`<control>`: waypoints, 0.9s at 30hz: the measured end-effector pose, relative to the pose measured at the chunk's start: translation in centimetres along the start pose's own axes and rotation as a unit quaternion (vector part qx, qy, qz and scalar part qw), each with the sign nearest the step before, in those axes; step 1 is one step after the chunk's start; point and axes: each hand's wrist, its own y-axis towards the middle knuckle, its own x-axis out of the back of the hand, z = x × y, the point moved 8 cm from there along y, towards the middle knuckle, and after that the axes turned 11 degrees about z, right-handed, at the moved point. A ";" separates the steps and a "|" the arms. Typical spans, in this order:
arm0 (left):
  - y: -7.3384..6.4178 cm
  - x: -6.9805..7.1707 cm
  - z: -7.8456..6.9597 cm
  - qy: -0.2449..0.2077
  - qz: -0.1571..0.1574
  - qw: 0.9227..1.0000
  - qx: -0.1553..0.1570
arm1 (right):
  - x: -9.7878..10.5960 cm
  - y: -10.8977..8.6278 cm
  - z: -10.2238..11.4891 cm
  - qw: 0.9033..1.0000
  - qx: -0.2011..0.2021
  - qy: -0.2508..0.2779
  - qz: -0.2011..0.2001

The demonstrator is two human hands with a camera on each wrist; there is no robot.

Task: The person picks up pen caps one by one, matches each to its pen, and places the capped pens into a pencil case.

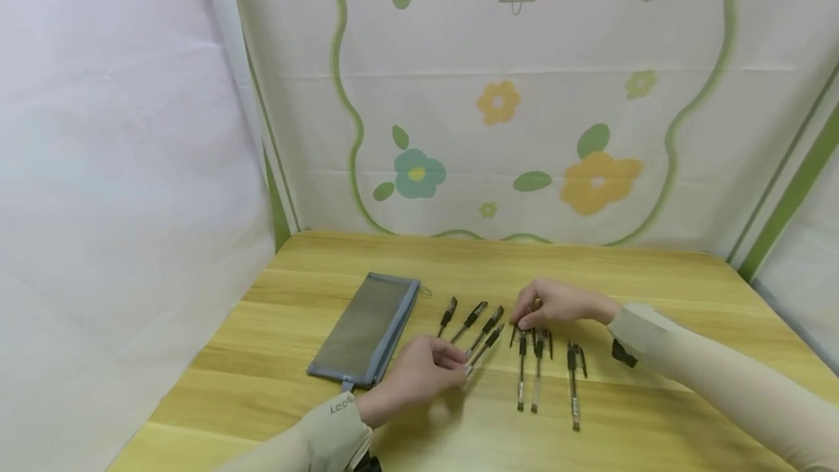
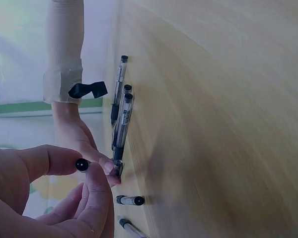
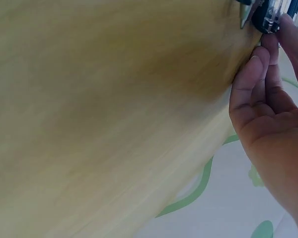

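Note:
My left hand [image 1: 419, 374] pinches a slim black-and-clear pen [image 1: 486, 347] between thumb and index finger. In the left wrist view, the dark round end of that pen [image 2: 82, 165] faces the camera. My right hand [image 1: 560, 302] reaches in from the right, thumb and fingertips pinching the top of another pen [image 1: 521, 374] lying on the table. The right wrist view shows those fingertips at a dark and clear pen end [image 3: 268, 17], partly cut off by the frame edge. Beside it lie a second pen [image 1: 537, 377] and, farther right, a third pen [image 1: 574, 392].
Left of the hands lies a grey mesh zip pouch [image 1: 360, 326] with blue edging. Several pens, such as this slanted pen [image 1: 470, 320], lie between pouch and right hand. The wooden table [image 1: 282, 297] meets a flower-printed cloth wall [image 1: 459, 122] at the back.

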 end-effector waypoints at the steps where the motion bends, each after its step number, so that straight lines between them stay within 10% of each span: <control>1: 0.0 0.0 0.1 0.000 0.000 1.000 0.002 | -0.1 0.1 0.0 1.000 0.000 0.000 0.004; 27: 0.1 -0.4 0.4 -0.020 -0.001 1.000 0.022 | -0.7 0.5 0.7 0.995 -0.012 0.069 0.067</control>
